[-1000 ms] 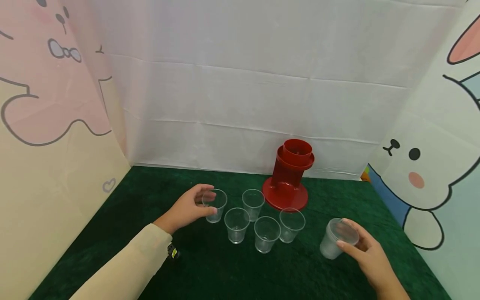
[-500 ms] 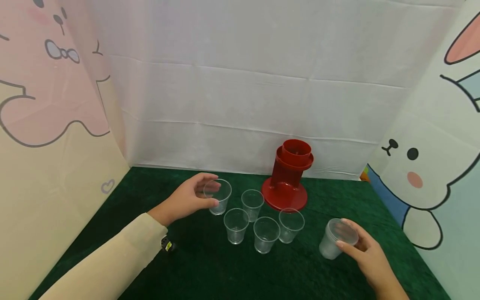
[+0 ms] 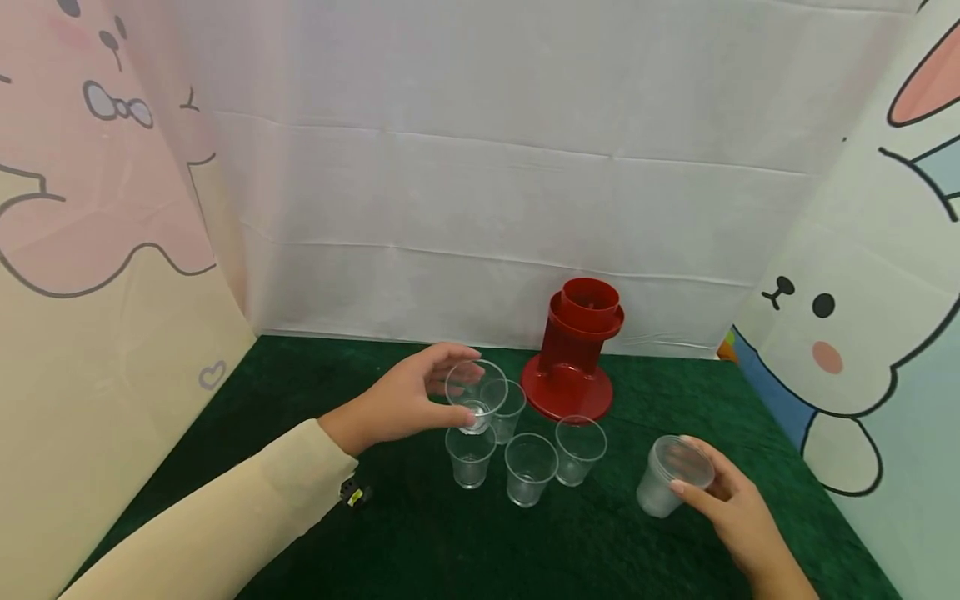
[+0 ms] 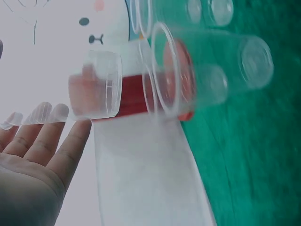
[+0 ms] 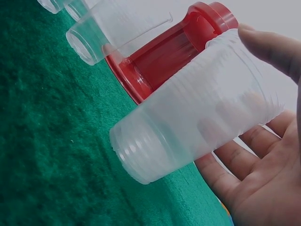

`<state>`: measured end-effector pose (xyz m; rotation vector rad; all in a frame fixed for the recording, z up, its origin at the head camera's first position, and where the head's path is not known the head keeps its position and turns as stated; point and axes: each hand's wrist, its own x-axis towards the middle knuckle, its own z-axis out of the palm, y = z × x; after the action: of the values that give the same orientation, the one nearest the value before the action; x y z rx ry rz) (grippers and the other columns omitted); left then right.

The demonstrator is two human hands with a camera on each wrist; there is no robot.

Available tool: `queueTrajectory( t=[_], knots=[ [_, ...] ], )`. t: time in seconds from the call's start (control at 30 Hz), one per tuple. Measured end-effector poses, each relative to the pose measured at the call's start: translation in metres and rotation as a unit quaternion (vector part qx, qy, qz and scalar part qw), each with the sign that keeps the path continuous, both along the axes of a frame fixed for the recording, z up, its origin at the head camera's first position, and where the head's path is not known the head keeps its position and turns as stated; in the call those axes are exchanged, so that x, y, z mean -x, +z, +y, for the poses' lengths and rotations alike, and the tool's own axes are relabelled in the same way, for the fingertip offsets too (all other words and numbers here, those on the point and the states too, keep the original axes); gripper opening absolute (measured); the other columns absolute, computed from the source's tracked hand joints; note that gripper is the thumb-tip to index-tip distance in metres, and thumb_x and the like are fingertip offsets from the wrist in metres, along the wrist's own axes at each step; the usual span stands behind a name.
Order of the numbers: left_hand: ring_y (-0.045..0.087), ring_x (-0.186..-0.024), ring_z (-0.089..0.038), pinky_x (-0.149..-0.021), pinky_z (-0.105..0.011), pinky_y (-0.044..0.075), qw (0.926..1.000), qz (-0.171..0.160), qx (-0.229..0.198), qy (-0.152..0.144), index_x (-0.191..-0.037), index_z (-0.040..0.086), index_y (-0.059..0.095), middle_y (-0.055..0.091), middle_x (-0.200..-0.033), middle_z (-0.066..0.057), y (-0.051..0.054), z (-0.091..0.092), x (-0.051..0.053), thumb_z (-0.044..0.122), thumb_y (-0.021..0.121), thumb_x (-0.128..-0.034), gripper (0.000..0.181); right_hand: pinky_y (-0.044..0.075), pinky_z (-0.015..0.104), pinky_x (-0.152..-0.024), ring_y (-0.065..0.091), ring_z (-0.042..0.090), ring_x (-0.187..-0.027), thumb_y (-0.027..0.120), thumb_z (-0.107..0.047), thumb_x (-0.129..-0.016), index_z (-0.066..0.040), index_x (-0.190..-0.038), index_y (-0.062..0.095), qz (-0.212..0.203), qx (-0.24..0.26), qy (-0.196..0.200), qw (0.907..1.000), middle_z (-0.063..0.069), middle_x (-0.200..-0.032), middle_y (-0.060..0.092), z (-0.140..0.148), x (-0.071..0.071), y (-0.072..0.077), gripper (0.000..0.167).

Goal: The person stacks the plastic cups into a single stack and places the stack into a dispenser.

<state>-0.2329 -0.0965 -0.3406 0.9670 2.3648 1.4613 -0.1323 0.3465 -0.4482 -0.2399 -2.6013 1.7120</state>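
My left hand (image 3: 412, 398) pinches a clear plastic cup (image 3: 477, 415) between thumb and fingers, holding it raised above the table. In the head view this cup overlaps two of the standing cups behind and below it. The left wrist view shows the held cup (image 4: 94, 89) beside the fingers. Below stand several more clear cups, among them a front one (image 3: 531, 479), a left one (image 3: 470, 471) and a right one (image 3: 580, 458). At the right, my right hand (image 3: 742, 521) grips a stack of nested clear cups (image 3: 663, 483); the stack also fills the right wrist view (image 5: 188, 117).
Behind the cups stands a red plastic stand (image 3: 576, 350) with a round base and a ringed top. A dark green cloth (image 3: 450, 550) covers the table. White fabric (image 3: 480, 208) hangs at the back, with cartoon-printed fabric on both sides.
My left hand has lifted its cup off the table and carried it rightward, over toward the two left standing cups. My right hand and its stack stay in place.
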Motion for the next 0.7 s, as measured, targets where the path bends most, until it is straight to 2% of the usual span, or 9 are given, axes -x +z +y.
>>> queueTrajectory(
  t=[0.1, 0.23, 0.33, 0.57, 0.7],
  knots=[
    [0.058, -0.129, -0.017, -0.109, -0.048, 0.046, 0.9999, -0.001, -0.003, -0.015, -0.149, 0.015, 0.049, 0.062, -0.140, 0.002, 0.003, 0.010, -0.005, 0.026, 0.083, -0.0887, 0.070, 0.055, 0.027, -0.085, 0.058, 0.000, -0.109, 0.070, -0.035, -0.100, -0.011, -0.160, 0.032, -0.008, -0.003, -0.002, 1.0000, 0.020, -0.155, 0.043, 0.000, 0.000, 0.000, 0.075],
    [0.060, -0.128, -0.020, -0.108, -0.046, 0.047, 0.9989, -0.012, -0.026, -0.038, -0.148, 0.014, 0.049, 0.063, -0.140, -0.003, 0.005, 0.022, -0.010, 0.024, 0.082, -0.0892, 0.069, 0.055, 0.031, -0.087, 0.058, 0.008, -0.111, 0.071, -0.036, -0.099, -0.012, -0.160, 0.031, -0.019, -0.009, -0.005, 0.9998, 0.019, -0.154, 0.043, 0.001, 0.000, 0.000, 0.076],
    [0.059, -0.128, -0.020, -0.107, -0.042, 0.048, 0.9973, -0.022, -0.046, -0.053, -0.148, 0.013, 0.049, 0.063, -0.139, -0.004, 0.005, 0.030, -0.012, 0.019, 0.082, -0.0893, 0.068, 0.055, 0.032, -0.088, 0.058, 0.011, -0.113, 0.071, -0.036, -0.100, -0.012, -0.160, 0.031, -0.021, -0.010, -0.003, 0.9997, 0.019, -0.154, 0.043, 0.001, 0.001, 0.000, 0.076],
    [0.059, -0.128, -0.014, -0.104, -0.035, 0.050, 0.9935, -0.035, -0.071, -0.082, -0.147, 0.015, 0.050, 0.064, -0.138, 0.002, 0.006, 0.050, -0.013, 0.015, 0.081, -0.0892, 0.066, 0.055, 0.037, -0.091, 0.057, 0.021, -0.120, 0.071, -0.038, -0.099, -0.013, -0.161, 0.030, -0.028, -0.008, -0.004, 0.9996, 0.019, -0.155, 0.042, 0.001, 0.001, -0.001, 0.077],
    [0.058, -0.127, -0.010, -0.104, -0.033, 0.050, 0.9924, -0.037, -0.077, -0.089, -0.148, 0.014, 0.048, 0.063, -0.139, 0.002, 0.007, 0.061, -0.013, 0.015, 0.081, -0.0896, 0.067, 0.055, 0.039, -0.091, 0.057, 0.020, -0.119, 0.071, -0.038, -0.099, -0.013, -0.161, 0.030, -0.030, -0.010, -0.006, 0.9995, 0.019, -0.155, 0.042, 0.002, 0.002, -0.002, 0.078]
  ],
)
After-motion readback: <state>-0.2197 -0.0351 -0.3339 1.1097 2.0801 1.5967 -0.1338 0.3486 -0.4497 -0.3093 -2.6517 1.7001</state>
